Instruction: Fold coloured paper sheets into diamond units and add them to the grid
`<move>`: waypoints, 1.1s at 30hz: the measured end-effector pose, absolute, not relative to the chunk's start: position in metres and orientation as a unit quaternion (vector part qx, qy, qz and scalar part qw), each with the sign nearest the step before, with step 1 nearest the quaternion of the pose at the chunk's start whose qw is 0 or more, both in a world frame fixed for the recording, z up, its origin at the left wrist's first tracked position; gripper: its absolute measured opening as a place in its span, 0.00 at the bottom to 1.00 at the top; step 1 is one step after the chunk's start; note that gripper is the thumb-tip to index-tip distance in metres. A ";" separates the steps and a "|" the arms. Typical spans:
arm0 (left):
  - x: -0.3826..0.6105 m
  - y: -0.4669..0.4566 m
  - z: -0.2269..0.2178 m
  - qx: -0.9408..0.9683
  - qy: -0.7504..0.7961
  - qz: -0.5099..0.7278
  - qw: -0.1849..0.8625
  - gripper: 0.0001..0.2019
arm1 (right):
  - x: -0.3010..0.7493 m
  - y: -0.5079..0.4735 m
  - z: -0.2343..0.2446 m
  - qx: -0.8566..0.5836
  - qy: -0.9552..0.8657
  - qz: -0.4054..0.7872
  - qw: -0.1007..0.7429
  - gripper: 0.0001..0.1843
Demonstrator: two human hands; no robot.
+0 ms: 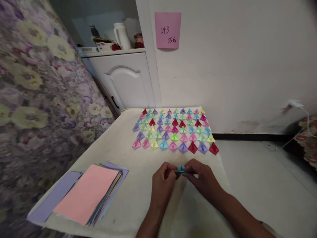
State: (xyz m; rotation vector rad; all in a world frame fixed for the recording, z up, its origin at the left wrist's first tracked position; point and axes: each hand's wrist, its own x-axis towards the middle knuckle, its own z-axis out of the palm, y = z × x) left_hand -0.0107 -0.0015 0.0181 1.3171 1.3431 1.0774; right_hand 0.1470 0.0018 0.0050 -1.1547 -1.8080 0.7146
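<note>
A small blue folded paper piece (180,169) sits pinched between both hands just above the cream tabletop (128,145). My left hand (163,180) grips its left side with closed fingers. My right hand (200,177) pinches its right side. Beyond the hands, several small folded paper shapes (174,130) in pink, blue, green, purple, red and yellow lie in neat rows on the table's far half.
A stack of coloured paper sheets (86,195), pink on top, lies at the table's near left, with a lilac sheet (53,198) beside it. A floral cloth (32,99) hangs on the left. A pink note (167,30) is stuck on the white wall; a white cabinet (123,79) stands behind.
</note>
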 end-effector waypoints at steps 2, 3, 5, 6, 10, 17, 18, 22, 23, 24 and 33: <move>-0.012 0.000 0.017 0.513 0.529 0.453 0.501 0.04 | 0.147 0.002 0.006 -0.461 -0.720 0.291 0.430 0.02; -0.012 0.000 0.017 0.500 0.523 0.457 0.517 0.05 | 0.147 0.002 0.006 -0.461 -0.717 0.293 0.432 0.01; -0.013 0.001 0.017 0.478 0.514 0.459 0.545 0.05 | 0.148 0.002 0.007 -0.465 -0.711 0.297 0.436 0.01; -0.013 0.001 0.018 0.468 0.510 0.457 0.558 0.05 | 0.148 0.002 0.008 -0.467 -0.708 0.299 0.437 0.01; -0.014 0.000 0.018 0.440 0.496 0.460 0.591 0.07 | 0.149 0.001 0.010 -0.473 -0.703 0.310 0.431 0.02; -0.013 0.001 0.019 0.442 0.490 0.454 0.598 0.07 | 0.149 0.001 0.009 -0.471 -0.712 0.300 0.425 0.02; -0.013 0.002 0.018 0.450 0.494 0.453 0.590 0.07 | 0.149 0.000 0.009 -0.470 -0.715 0.298 0.424 0.02; -0.013 0.002 0.013 0.469 0.507 0.450 0.566 0.07 | 0.149 0.000 0.009 -0.467 -0.717 0.298 0.423 0.02; -0.013 0.003 0.012 0.468 0.511 0.453 0.561 0.07 | 0.149 0.000 0.008 -0.466 -0.718 0.298 0.422 0.02; -0.013 0.003 0.012 0.465 0.514 0.456 0.558 0.07 | 0.149 0.000 0.008 -0.464 -0.719 0.297 0.423 0.02; -0.015 0.005 0.017 0.416 0.510 0.462 0.594 0.09 | 0.149 0.000 0.010 -0.464 -0.712 0.307 0.429 0.02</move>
